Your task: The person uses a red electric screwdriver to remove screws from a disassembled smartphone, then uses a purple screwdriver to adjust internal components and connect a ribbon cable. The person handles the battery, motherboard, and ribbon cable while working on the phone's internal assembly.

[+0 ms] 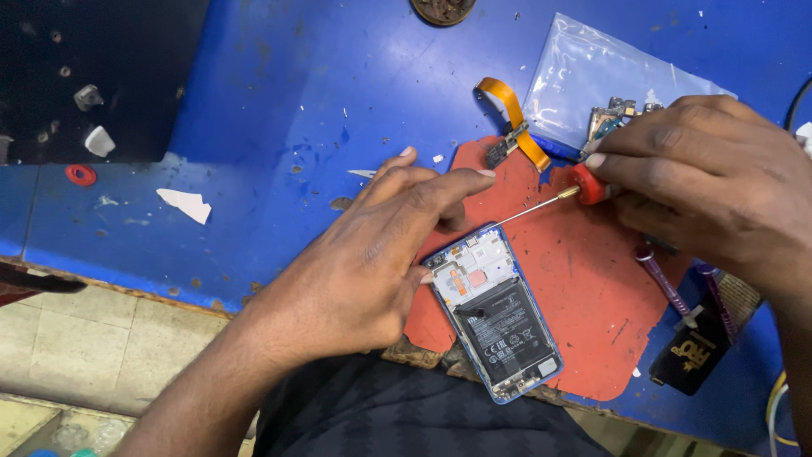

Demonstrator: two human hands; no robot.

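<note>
Blue-framed and lying open-backed at the lower middle of the frame, the smartphone [495, 313] shows its black battery and grey shields, resting on a red rubber mat [584, 313] over the scuffed blue surface [279, 101]. I see my left hand [372, 254] pressed at the phone's upper left corner, fingers [440, 186] close together and flat, steadying the frame without gripping it. My right hand [710, 178], at the upper right, has its fingers clamped on the red handle of a thin metal screwdriver [558, 196], whose shaft slants down-left so the tip meets the phone's top edge. I judge the step in hand to be working a screw near the top shield; next I would need the tip seated squarely and turned with light pressure while the left hand stops the phone sliding. An orange flex ribbon cable [512, 118] and a clear plastic bag [592, 76] with small boards lie above the mat.
</note>
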